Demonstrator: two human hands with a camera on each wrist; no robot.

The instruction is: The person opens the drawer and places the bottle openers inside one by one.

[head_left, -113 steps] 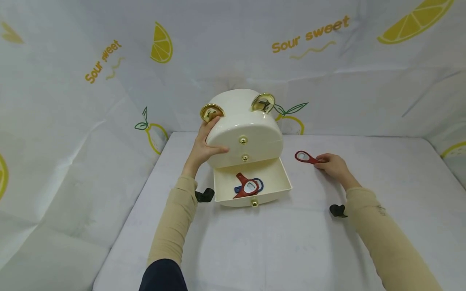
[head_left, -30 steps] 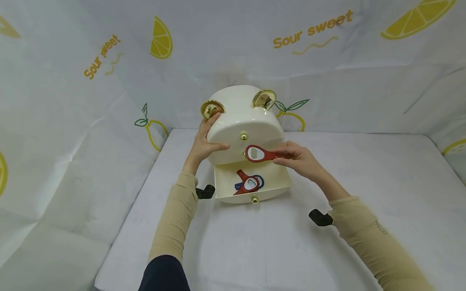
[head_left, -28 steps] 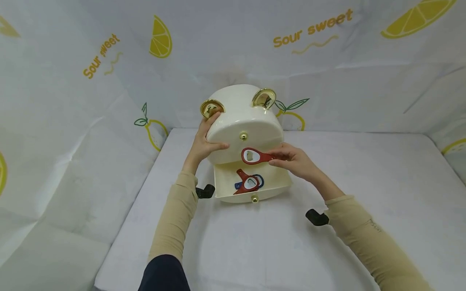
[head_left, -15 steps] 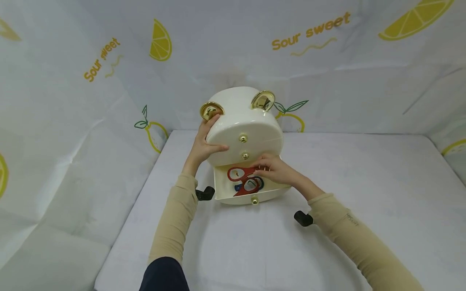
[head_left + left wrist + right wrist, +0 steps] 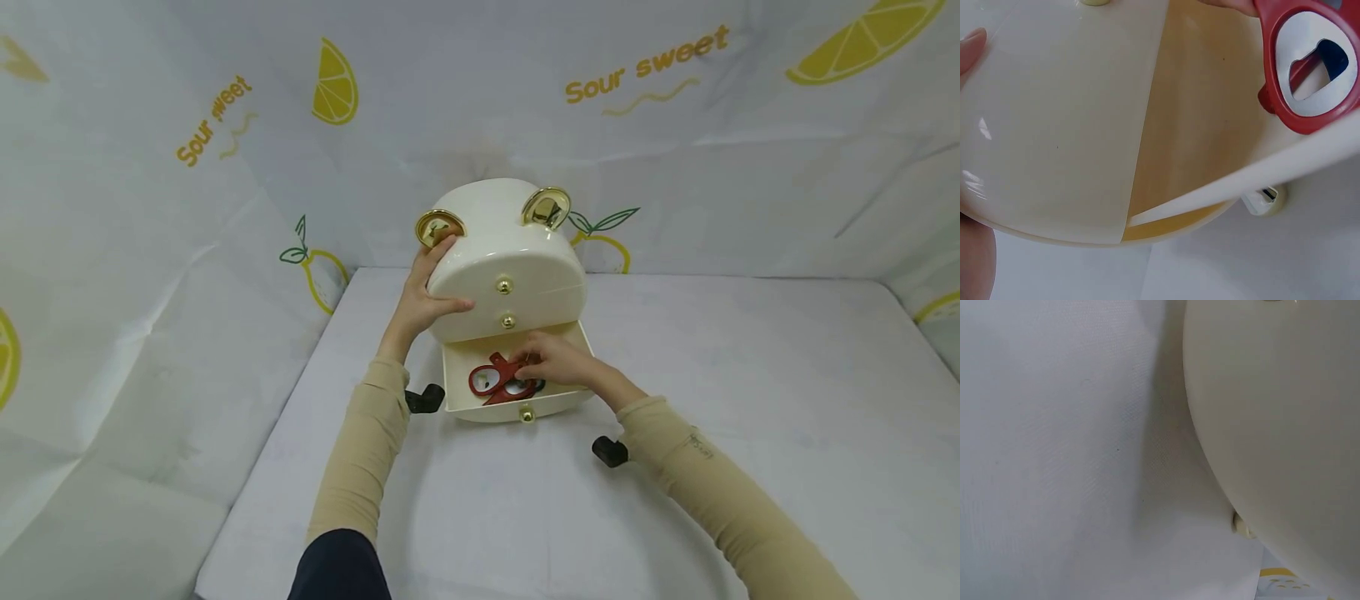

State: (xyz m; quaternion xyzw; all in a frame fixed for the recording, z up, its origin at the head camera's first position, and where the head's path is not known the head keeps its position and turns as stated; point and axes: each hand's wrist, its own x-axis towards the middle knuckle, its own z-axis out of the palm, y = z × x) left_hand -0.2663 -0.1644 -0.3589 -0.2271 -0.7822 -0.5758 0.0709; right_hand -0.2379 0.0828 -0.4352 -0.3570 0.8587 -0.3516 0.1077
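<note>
A cream storage box [image 5: 480,279] with gold round ears and knobs stands on the table, its bottom drawer [image 5: 459,362] pulled out. My left hand [image 5: 417,305] holds the box's left side, thumb across the front and a finger by the left ear. Inside the drawer, my right hand [image 5: 557,360] pinches the handle of a red bottle opener [image 5: 480,379], whose metal insert [image 5: 1291,37] shows large in the left wrist view. Beneath it lie another red bottle opener [image 5: 497,400] and a blue one [image 5: 540,385], both partly covered.
A white cloth covers the table [image 5: 720,358], and a lemon-print sheet [image 5: 465,92] hangs behind and at the sides. Black camera mounts [image 5: 425,399] stick out from both wrists. The right wrist view shows mainly a cream curved surface [image 5: 1272,425] and the white cloth.
My right hand has carried the red bottle opener from the table at the right, past the box front, and down into the drawer over the other openers. The left hand stays put.
</note>
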